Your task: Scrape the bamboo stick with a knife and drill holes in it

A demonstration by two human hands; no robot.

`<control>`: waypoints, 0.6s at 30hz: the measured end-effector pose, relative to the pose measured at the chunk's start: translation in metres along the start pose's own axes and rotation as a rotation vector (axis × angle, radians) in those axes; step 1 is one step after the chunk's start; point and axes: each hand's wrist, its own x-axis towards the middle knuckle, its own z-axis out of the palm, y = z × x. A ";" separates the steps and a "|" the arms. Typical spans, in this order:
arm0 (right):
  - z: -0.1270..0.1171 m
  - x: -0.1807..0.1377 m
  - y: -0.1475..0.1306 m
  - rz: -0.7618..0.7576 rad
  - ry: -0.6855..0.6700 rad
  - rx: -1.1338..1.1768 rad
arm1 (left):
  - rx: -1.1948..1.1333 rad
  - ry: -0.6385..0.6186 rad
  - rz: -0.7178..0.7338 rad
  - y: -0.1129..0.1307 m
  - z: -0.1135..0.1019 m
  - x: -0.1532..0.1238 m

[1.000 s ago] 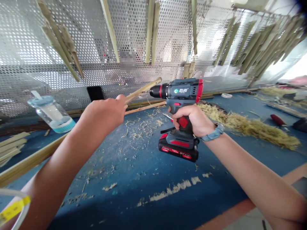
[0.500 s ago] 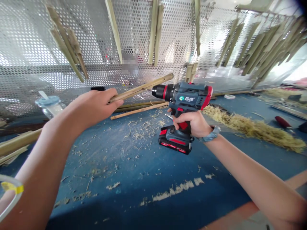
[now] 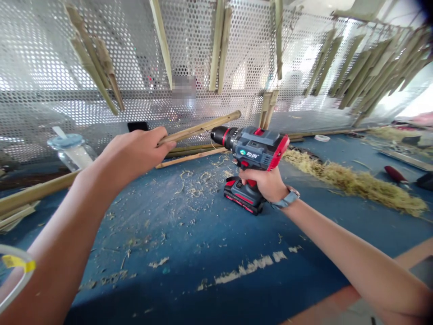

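Observation:
A slim bamboo stick [image 3: 206, 124] slants up to the right, its near end gripped between the thumb and fingers of my left hand [image 3: 142, 146]. Small dark holes show near its far end. My right hand [image 3: 265, 180] is wrapped round the handle of a grey and red cordless drill [image 3: 253, 146], with the index finger near the trigger. The drill's black chuck points left at the stick's side. Its bit reaches the stick, but I cannot tell how deep it goes. The drill's battery base is low over the blue tabletop [image 3: 189, 262].
Shavings [image 3: 199, 183] litter the table. A pile of fibre [image 3: 355, 183] and a red-handled tool [image 3: 395, 175] lie right. A lidded jar [image 3: 72, 151] stands left, near bamboo strips [image 3: 37, 194]. More bamboo [image 3: 221, 49] hangs against the perforated metal screen [image 3: 189, 36] behind.
The drill has tilted and come down a little to the left, its base now lower. The stick's far end has dropped slightly. Both hands keep their hold.

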 end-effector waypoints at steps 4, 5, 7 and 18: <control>-0.002 0.003 0.003 -0.024 0.000 0.020 | 0.034 -0.010 -0.003 0.001 -0.009 -0.009; -0.003 0.003 0.003 -0.046 -0.011 0.008 | 0.031 -0.013 0.006 -0.001 -0.011 -0.011; -0.004 0.004 0.005 -0.100 -0.025 -0.006 | 0.028 -0.014 0.030 -0.007 -0.016 -0.013; 0.005 0.004 0.009 -0.067 -0.023 0.067 | 0.036 -0.057 0.020 -0.023 -0.012 -0.005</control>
